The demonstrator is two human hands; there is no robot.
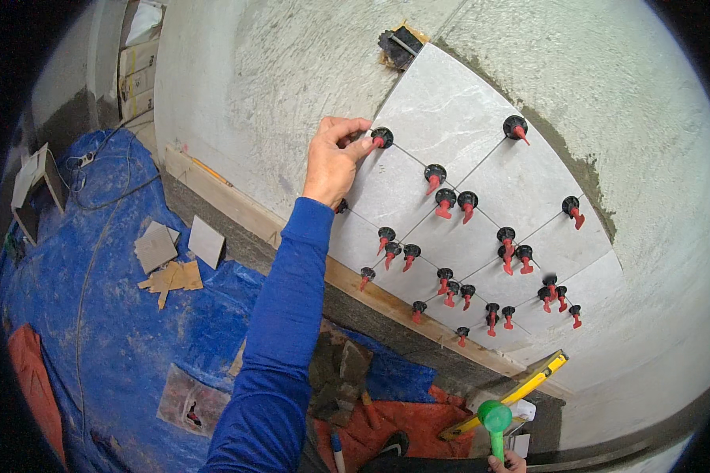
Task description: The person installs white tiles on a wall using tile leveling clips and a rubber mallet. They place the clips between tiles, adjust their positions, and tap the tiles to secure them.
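My left hand [335,158], in a blue sleeve, reaches up to the wall and pinches the red T-shaped handle of a black tile leveling clip [383,136] at the left edge of the tiled area. Grey marbled tiles [450,102] cover this part of the wall, with more red-and-black leveling clips [444,203] along their joints. At the lower edge, my right hand [510,463] grips the handle of a green mallet [495,416]. Most of that hand is cut off by the picture's edge.
Wooden battens [229,197] run below the tiles. A yellow spirit level [521,390] leans beside the mallet. Loose tile pieces [206,241] and a plastic bag [193,400] lie on a blue tarp [126,315]. A dark box opening [402,45] breaks the rough wall above.
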